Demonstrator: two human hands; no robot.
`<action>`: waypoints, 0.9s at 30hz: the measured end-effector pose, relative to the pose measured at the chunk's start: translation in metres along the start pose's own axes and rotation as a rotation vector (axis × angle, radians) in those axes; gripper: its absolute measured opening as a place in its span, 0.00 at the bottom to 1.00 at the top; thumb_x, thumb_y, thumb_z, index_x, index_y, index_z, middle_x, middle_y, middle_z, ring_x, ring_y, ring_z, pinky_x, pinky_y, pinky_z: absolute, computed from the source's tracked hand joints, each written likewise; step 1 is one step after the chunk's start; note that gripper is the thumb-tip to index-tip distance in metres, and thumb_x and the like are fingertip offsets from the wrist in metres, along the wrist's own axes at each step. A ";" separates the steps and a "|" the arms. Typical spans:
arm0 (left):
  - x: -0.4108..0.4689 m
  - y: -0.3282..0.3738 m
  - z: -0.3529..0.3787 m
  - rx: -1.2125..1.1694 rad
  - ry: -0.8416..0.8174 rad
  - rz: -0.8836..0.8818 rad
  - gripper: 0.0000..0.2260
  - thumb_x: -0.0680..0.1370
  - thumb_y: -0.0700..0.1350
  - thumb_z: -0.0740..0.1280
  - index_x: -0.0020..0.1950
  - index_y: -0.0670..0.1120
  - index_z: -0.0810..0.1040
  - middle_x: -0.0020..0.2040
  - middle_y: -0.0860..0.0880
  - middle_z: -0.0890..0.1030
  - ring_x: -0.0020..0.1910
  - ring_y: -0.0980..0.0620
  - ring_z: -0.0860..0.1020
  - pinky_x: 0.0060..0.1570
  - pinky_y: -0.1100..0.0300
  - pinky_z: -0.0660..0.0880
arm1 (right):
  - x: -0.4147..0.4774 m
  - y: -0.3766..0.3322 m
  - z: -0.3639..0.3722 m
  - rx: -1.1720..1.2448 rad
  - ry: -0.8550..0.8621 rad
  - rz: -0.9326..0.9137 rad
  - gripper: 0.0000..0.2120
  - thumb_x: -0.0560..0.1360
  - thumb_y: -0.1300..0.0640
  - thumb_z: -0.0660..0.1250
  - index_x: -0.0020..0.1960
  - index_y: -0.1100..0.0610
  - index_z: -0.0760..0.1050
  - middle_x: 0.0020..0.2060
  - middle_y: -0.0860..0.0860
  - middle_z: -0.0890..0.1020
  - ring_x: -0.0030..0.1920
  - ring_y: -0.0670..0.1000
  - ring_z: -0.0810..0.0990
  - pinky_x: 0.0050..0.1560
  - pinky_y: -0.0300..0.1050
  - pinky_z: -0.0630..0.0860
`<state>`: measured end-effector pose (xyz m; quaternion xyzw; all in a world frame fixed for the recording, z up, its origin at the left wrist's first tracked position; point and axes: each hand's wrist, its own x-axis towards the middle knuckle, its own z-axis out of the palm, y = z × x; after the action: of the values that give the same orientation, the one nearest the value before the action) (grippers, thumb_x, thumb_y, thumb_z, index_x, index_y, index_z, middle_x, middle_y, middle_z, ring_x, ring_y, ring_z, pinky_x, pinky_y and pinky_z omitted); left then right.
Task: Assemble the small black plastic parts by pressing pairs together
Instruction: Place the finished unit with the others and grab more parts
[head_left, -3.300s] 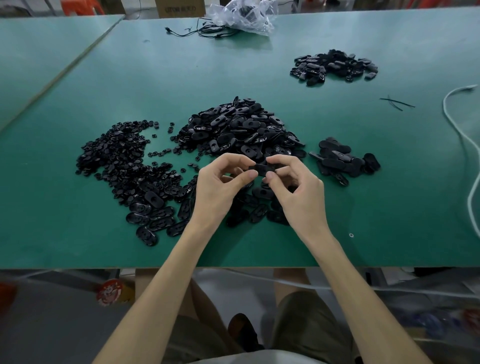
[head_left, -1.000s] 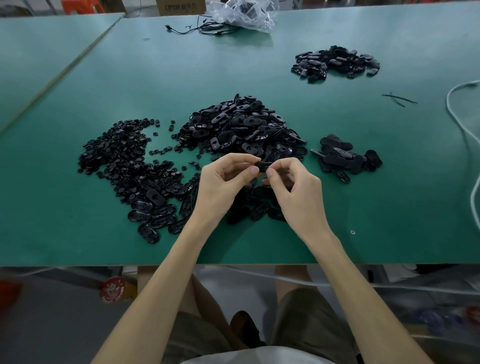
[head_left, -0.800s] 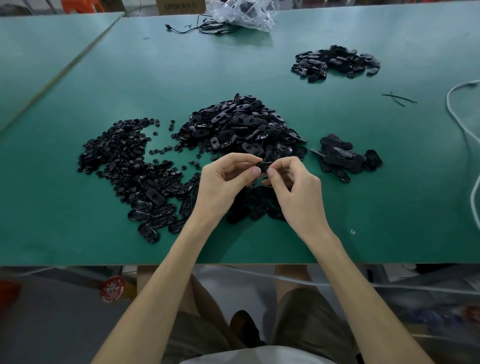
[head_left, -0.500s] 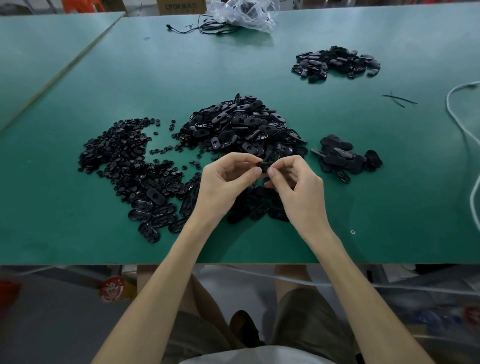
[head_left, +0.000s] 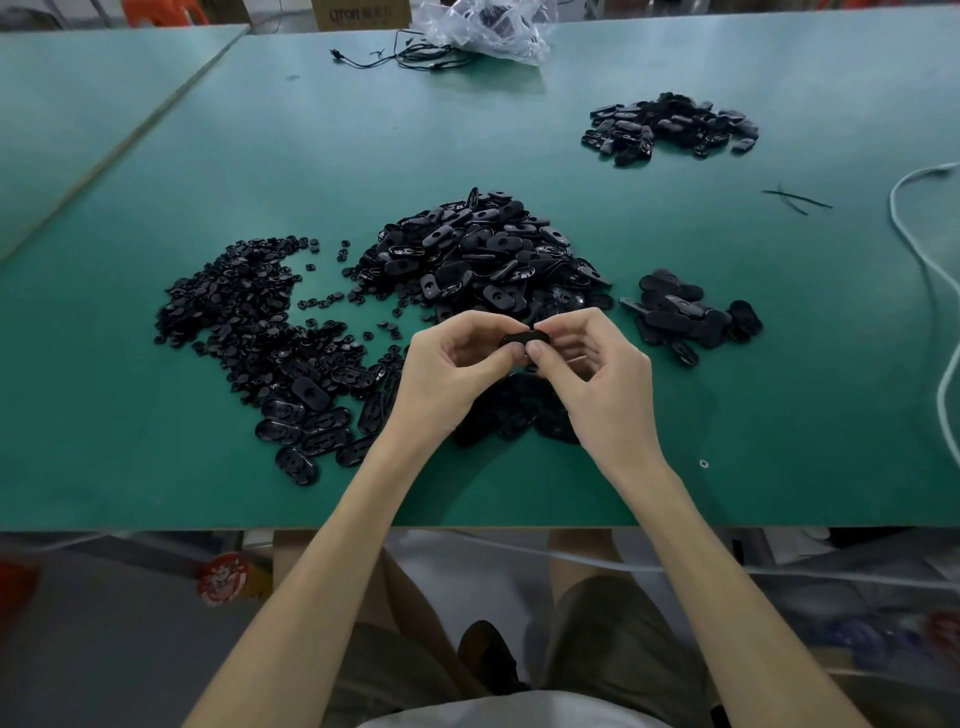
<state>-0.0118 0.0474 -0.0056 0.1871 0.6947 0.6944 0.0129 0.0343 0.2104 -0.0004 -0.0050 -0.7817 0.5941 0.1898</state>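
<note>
Both hands meet above the green table (head_left: 519, 130) and pinch one small black oval part (head_left: 524, 340) between thumbs and forefingers. My left hand (head_left: 449, 371) holds its left end, my right hand (head_left: 597, 374) its right end. Behind the hands lies a big heap of black oval parts (head_left: 478, 254). A spread of smaller round black parts (head_left: 244, 317) lies to the left, with oval shells (head_left: 306, 426) at its near edge. More dark parts (head_left: 514, 415) lie under the hands, partly hidden.
A small pile of black parts (head_left: 685, 317) lies right of the hands and another pile (head_left: 670, 127) at the far right. A white cable (head_left: 930, 270) runs along the right edge. A clear plastic bag (head_left: 483, 23) and black wires (head_left: 410, 54) lie at the back.
Both hands stay in the same spot, still pinching the black part between them. Only the fingertips have shifted slightly on it.
</note>
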 end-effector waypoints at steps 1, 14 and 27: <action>0.000 0.000 0.000 0.005 -0.001 0.001 0.08 0.77 0.36 0.75 0.53 0.46 0.85 0.48 0.49 0.88 0.47 0.50 0.87 0.49 0.61 0.81 | 0.000 0.000 0.000 -0.005 -0.005 -0.007 0.07 0.78 0.63 0.75 0.53 0.55 0.81 0.43 0.45 0.87 0.43 0.47 0.86 0.48 0.42 0.82; 0.000 0.002 0.001 -0.005 -0.008 -0.011 0.07 0.77 0.36 0.76 0.53 0.45 0.84 0.46 0.49 0.88 0.45 0.53 0.86 0.48 0.63 0.81 | -0.002 0.003 0.001 -0.050 -0.023 -0.095 0.06 0.80 0.65 0.71 0.54 0.56 0.81 0.45 0.44 0.87 0.44 0.43 0.87 0.46 0.41 0.82; -0.002 0.000 0.004 0.124 0.022 -0.019 0.08 0.76 0.30 0.71 0.51 0.40 0.83 0.46 0.42 0.85 0.46 0.38 0.83 0.52 0.43 0.81 | -0.003 0.006 0.004 -0.183 -0.043 -0.167 0.06 0.79 0.65 0.72 0.50 0.54 0.81 0.45 0.47 0.82 0.43 0.40 0.79 0.42 0.27 0.71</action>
<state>-0.0090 0.0502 -0.0065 0.1736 0.7383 0.6518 0.0001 0.0346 0.2076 -0.0077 0.0555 -0.8342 0.5022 0.2208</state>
